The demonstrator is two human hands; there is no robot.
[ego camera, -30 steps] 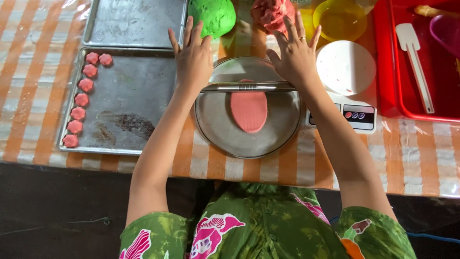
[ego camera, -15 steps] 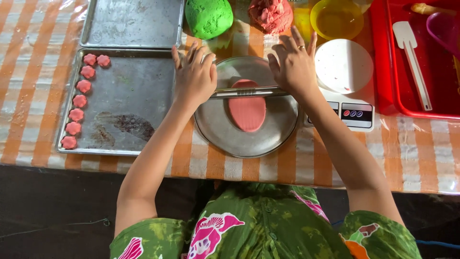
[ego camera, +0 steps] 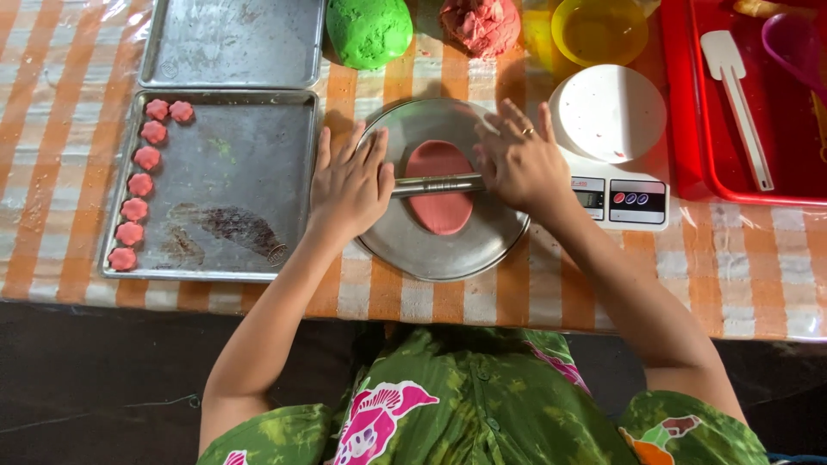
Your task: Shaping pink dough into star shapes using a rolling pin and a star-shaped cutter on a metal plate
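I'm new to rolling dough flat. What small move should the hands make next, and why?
Probably roll the pin on toward the body: it lies across the middle of the pink dough on the plate, under the left hand and right hand, and the near half looks unrolled.

Pink dough (ego camera: 440,189) lies on a silver plate (ego camera: 431,250); the surface (ego camera: 758,267) is orange-and-white striped. 8 pink pieces (ego camera: 142,158) (flower-shaped) line a grey tray (ego camera: 258,172); a green dough ball (ego camera: 369,30) sits above, a red tray (ego camera: 689,103) alongside.
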